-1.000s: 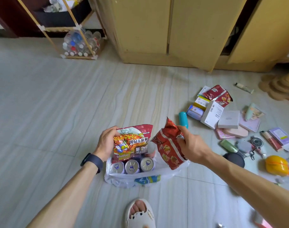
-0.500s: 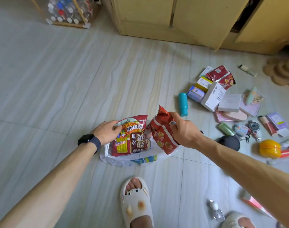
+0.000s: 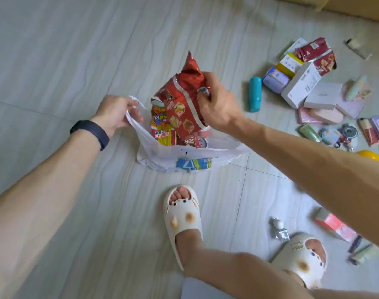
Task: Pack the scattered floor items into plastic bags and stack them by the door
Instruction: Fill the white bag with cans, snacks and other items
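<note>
1. Head view, bag: a white plastic bag [image 3: 160, 153] is seen on the tiled floor [image 3: 54, 61], just ahead of a foot in a cream slipper [image 3: 182, 214]. Its mouth is held open upward.
2. Left hand: the bag's left rim is pinched by the left hand [image 3: 115, 114]. The fingers [image 3: 132, 104] are curled round the bunched plastic, and the rim is drawn up and to the left. A dark band [image 3: 90, 132] is worn on that wrist.
3. Right hand: a red packet [image 3: 180, 100] is gripped by the right hand [image 3: 216, 104]. The fingers [image 3: 208, 83] are clenched on the packet's right edge, where the foil is crumpled.
4. Red packet's place: it is held nearly upright over the bag, with its lower end at the mouth and its top corner pointing up. Whether that end is already past the rim cannot be told.
5. In the bag: a noodle packet [image 3: 161, 128] is stood against the left wall, just beside the red packet. A can top [image 3: 202, 142] is seen below them. A blue-and-green label [image 3: 194, 164] shows through the near wall.
6. To the right, well apart from the bag, a teal bottle [image 3: 255, 93] is laid on the floor beside a heap of boxes. Among these are a white box [image 3: 301, 87] and more red packets [image 3: 318, 55].
7. A yellow thing [image 3: 369, 155] is partly hidden by the right forearm.
8. A second slipper [image 3: 303, 260] is seen at the lower right, near a pink box [image 3: 333, 225].
</note>
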`<state>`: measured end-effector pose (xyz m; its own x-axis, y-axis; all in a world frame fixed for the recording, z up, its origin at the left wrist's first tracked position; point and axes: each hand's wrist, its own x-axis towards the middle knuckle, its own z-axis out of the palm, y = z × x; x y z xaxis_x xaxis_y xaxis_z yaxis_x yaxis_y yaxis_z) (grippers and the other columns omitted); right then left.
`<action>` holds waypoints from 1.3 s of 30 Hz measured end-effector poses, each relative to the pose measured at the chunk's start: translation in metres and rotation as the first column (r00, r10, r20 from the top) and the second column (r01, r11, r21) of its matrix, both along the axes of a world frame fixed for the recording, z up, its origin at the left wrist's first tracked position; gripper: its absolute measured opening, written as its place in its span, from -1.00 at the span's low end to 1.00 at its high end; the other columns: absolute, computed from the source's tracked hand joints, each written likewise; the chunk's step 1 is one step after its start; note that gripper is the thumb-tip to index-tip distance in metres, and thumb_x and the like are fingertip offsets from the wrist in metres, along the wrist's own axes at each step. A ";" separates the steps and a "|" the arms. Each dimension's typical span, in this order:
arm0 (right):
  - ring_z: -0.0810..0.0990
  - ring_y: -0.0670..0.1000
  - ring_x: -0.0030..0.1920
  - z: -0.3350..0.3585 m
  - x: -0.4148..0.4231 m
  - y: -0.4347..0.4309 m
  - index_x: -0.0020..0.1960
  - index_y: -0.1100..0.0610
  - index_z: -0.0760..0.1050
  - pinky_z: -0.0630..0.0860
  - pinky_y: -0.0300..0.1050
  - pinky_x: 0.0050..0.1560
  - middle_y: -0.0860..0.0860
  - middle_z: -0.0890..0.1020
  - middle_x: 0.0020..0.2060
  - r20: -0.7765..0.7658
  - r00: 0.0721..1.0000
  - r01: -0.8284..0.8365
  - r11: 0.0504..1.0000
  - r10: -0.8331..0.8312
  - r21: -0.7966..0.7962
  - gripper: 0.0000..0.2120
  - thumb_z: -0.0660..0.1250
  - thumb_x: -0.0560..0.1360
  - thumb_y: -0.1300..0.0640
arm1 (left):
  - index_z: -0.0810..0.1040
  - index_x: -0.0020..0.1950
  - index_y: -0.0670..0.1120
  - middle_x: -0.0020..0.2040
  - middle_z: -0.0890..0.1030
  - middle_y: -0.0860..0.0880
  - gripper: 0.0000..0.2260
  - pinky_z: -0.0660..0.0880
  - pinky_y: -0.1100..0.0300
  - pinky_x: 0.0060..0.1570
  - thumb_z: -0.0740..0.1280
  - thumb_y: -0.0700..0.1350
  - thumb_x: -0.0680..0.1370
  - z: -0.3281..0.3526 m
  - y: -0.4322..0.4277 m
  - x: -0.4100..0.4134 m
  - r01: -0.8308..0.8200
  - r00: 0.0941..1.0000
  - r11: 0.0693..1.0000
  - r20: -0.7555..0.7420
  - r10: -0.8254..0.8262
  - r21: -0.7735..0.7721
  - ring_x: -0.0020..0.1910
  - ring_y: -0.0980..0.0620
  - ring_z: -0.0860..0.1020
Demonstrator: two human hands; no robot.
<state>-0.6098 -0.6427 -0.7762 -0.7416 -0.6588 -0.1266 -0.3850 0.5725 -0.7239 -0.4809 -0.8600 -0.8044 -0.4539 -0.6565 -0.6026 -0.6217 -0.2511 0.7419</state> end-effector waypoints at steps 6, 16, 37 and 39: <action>0.57 0.27 0.15 -0.052 0.046 -0.036 0.46 0.03 0.31 0.42 -0.09 0.05 0.20 0.61 0.19 0.164 0.972 -0.198 0.963 0.169 0.182 -0.59 0.13 0.61 0.12 | 0.63 0.12 -0.07 -0.46 0.44 0.03 -0.83 0.33 0.27 -0.46 0.31 -0.17 0.56 0.045 0.020 0.000 0.208 0.963 0.973 -0.199 -0.184 0.104 -0.49 0.08 0.35; 0.39 0.21 0.32 -0.062 0.030 -0.013 0.35 -0.04 0.38 0.40 0.14 0.21 0.12 0.41 0.33 -0.291 0.956 0.078 0.920 0.041 0.384 -0.39 0.06 0.48 -0.41 | 0.63 0.08 -0.10 0.13 0.65 -0.14 -0.83 0.43 0.21 -0.36 0.41 -0.10 0.52 0.052 0.030 0.008 0.407 0.913 0.913 -0.044 -0.405 0.036 -0.51 0.04 0.43; 0.55 0.01 -0.30 -0.004 -0.006 0.032 -0.09 0.25 0.54 0.51 -0.15 -0.16 0.08 0.54 -0.35 0.937 0.221 0.890 0.450 -0.271 -0.080 -0.94 0.29 0.52 0.33 | 0.54 -0.05 -0.05 -0.01 0.59 -0.04 -0.84 0.31 0.30 -0.51 0.43 -0.06 0.43 0.085 0.060 -0.014 0.071 0.985 0.996 -0.160 -0.062 0.051 -0.59 0.10 0.27; 0.43 -0.06 -0.45 0.033 -0.027 0.035 -0.09 0.27 0.54 0.45 -0.22 -0.36 0.06 0.45 -0.37 0.951 0.255 0.916 0.358 -0.175 -0.179 -0.90 0.25 0.52 0.35 | 0.52 -0.12 -0.07 0.10 0.64 -0.04 -0.91 0.24 0.29 -0.56 0.36 -0.07 0.49 0.113 0.048 -0.022 0.022 0.958 0.995 -0.287 0.006 0.093 -0.65 0.14 0.19</action>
